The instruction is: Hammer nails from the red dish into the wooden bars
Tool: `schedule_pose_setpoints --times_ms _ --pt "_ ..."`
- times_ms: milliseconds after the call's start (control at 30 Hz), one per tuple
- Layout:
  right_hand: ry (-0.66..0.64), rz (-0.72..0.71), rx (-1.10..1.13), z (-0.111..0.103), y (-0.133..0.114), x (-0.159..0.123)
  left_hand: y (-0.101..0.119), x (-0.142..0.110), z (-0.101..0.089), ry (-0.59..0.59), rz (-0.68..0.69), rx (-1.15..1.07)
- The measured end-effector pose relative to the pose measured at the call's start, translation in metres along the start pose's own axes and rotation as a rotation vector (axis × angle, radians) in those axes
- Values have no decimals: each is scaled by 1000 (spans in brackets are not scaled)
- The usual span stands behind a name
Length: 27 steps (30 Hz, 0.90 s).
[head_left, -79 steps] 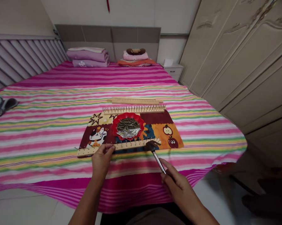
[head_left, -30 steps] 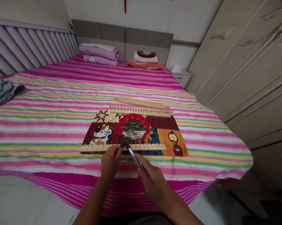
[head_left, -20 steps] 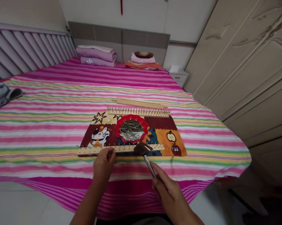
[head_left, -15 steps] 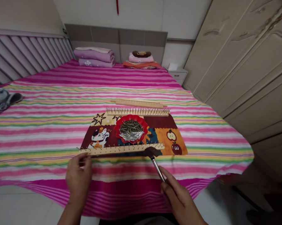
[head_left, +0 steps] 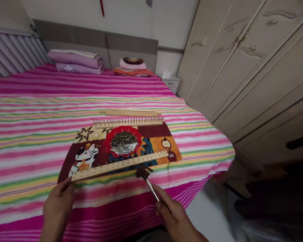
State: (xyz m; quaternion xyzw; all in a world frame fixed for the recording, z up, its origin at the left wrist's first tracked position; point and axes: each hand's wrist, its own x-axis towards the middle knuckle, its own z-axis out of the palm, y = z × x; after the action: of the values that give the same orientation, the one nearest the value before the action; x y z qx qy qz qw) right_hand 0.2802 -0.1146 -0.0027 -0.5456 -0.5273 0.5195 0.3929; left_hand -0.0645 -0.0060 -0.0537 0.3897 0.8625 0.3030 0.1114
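Note:
My left hand (head_left: 58, 203) pinches the left end of a long wooden strip (head_left: 101, 171) with a row of nails standing in it. The strip lies slantwise over the near edge of a patterned mat, its right end farther away. My right hand (head_left: 173, 215) is closed around the handle of a claw hammer (head_left: 152, 189). The dark hammer head is just on the near side of the strip, apart from it. Beyond the strip, a red scalloped bowl (head_left: 108, 144) holds a heap of loose nails (head_left: 124, 143).
Behind the bowl lies a second wooden strip (head_left: 131, 123) crowded with upright nails. Farther back are more wooden strips (head_left: 129, 112). All rest on a striped bedspread (head_left: 27, 134). The mat (head_left: 151, 132) lies under the bowl. Folded bedding (head_left: 77, 62) sits by the headboard; a wardrobe (head_left: 217, 67) stands right.
The view has swung right, so everything appears farther left. The near strip is now more slanted, with its left end toward me. The hammer head has moved off the strip to its near side.

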Motion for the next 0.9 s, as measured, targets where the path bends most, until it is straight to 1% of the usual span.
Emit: schedule_pose_setpoints --times_ms 67,100,167,233,300,367,467,567,633,700,733,800,900 --pt "-20 3 12 0 -1 0 12 -13 7 -84 74 -7" --pt "-31 10 18 -1 -1 -1 18 -20 11 -96 116 -24" --pt "-60 31 25 -3 0 -2 29 -30 20 -48 220 -57" --pt "-69 44 28 -5 1 -3 37 -37 31 -44 308 -60" --pt "-47 43 29 -6 1 -4 40 -41 39 -35 348 -44" --pt "-20 34 36 -6 2 -4 39 -43 43 -20 359 -45" --pt "-12 39 56 -7 4 -5 37 -42 35 -5 364 -44" --pt "34 59 64 -9 11 -6 47 -36 16 17 344 -21" --pt "61 64 64 -10 17 -6 64 -31 3 27 362 -30" --pt "69 62 72 -11 21 -6 88 -26 -3 22 445 -18" --pt "71 60 78 -11 21 -5 101 -23 -4 0 497 7" --pt "71 59 90 -12 21 -5 128 -19 0 -101 580 121" --pt "63 63 109 -14 20 -4 160 -15 15 -239 658 329"
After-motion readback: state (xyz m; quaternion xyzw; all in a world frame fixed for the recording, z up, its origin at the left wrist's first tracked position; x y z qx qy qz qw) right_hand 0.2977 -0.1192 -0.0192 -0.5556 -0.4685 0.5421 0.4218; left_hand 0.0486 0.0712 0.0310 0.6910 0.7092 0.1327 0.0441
